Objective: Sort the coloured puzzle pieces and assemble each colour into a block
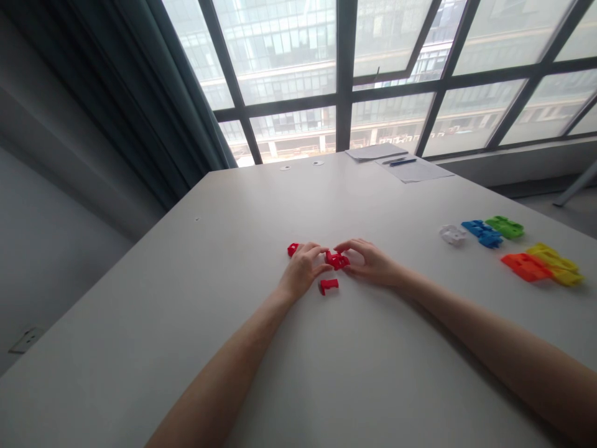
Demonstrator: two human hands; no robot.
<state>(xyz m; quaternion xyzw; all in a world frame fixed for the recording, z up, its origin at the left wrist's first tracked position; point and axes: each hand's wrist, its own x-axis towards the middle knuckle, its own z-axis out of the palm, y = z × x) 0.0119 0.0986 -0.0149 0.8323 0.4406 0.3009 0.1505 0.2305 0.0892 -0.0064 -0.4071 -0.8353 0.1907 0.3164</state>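
Note:
Between my two hands is a red plastic puzzle piece [337,261] with notched edges, at the middle of the white table. My left hand [302,269] pinches its left side with thumb and fingers. From the other side my right hand [368,262] curls its thumb and fingers round the right edge. Just nearer to me lies a smaller red piece [329,285], flat on the table and touched by neither hand. Another red piece [293,249] shows past the back of my left hand, partly hidden by it.
To the right lie white [452,234], blue [483,233], green [505,227], orange [526,266] and yellow [556,264] plastic pieces. Papers [375,153] and a dark pen [403,162] rest at the table's far edge, below the windows. A dark curtain [153,93] hangs at left.

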